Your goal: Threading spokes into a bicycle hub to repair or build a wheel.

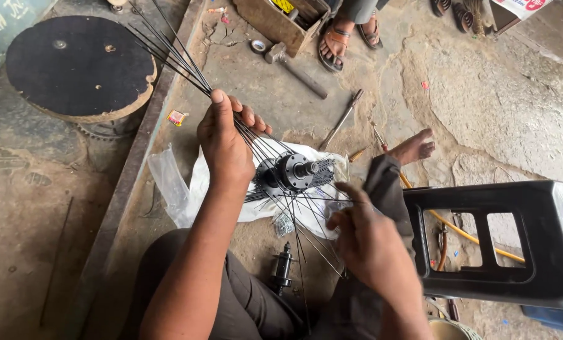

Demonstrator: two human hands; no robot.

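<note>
Left hand (226,141): clenched round a bundle of black spokes (171,53), thin steel rods fanning up and away.
Right hand (366,242): nearer, fingers pinching one spoke; somewhat blurred.
Hub (291,173): black, glossy metal, between both hands, axle pointing right, on a white plastic sheet (187,189).
Spare hub (282,267): on the concrete floor (483,101).

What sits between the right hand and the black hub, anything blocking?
Only loose spokes fanning from the hub cross the gap to the right hand. Nothing else visible intervenes. The left hand grips a spoke bundle beside the hub.
</note>
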